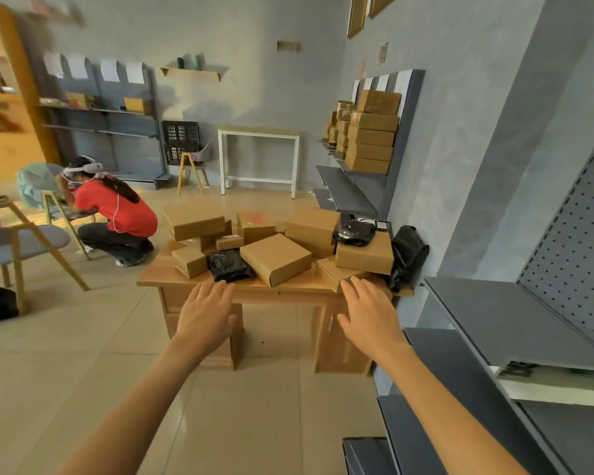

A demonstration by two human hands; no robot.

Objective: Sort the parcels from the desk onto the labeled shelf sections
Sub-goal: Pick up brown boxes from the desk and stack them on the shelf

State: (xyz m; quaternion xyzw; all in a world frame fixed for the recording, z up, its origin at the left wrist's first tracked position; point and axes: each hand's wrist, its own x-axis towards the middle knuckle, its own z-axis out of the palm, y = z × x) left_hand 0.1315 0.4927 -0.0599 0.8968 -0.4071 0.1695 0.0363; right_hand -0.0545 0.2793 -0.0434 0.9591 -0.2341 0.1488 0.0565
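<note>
On the wooden counter (288, 286) lies a heap of cardboard parcels (275, 258) and black poly bags (229, 265); their labels cannot be read. Nearest, a flat square box sits tilted, one corner toward the person. Both grips, left hand (204, 313) and right hand (367, 311), hover spread and holding nothing, short of the heap. Grey shelf (494, 323) boards stand at right, partly cut off.

Parcels (275, 258) piled on the desk (172, 275); shelf (515, 323) to its right; chair (24, 238) far left
</note>
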